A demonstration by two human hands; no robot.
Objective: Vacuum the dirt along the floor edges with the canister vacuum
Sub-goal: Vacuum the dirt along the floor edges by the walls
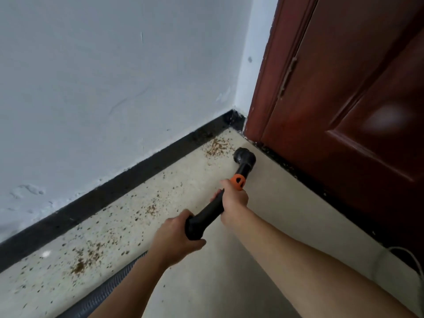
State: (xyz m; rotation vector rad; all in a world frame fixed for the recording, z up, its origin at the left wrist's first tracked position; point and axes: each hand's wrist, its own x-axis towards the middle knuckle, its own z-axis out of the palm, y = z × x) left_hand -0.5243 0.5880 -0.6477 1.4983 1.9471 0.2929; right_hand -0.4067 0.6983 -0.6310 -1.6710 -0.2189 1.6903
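Observation:
I hold a black vacuum wand (207,215) with an orange collar (238,182) in both hands. My left hand (175,237) grips its rear end, where the ribbed grey hose (103,292) joins. My right hand (234,199) grips the wand just behind the collar. The round black nozzle (244,157) sits on the pale floor near the corner, just right of a brown dirt patch (216,148). More brown dirt (85,260) lies scattered along the black baseboard (114,189).
A white wall (103,76) stands to the left and a dark red door (355,99) to the right, meeting near the corner. A white cable (413,258) lies at the right edge by the door's foot. The canister itself is out of view.

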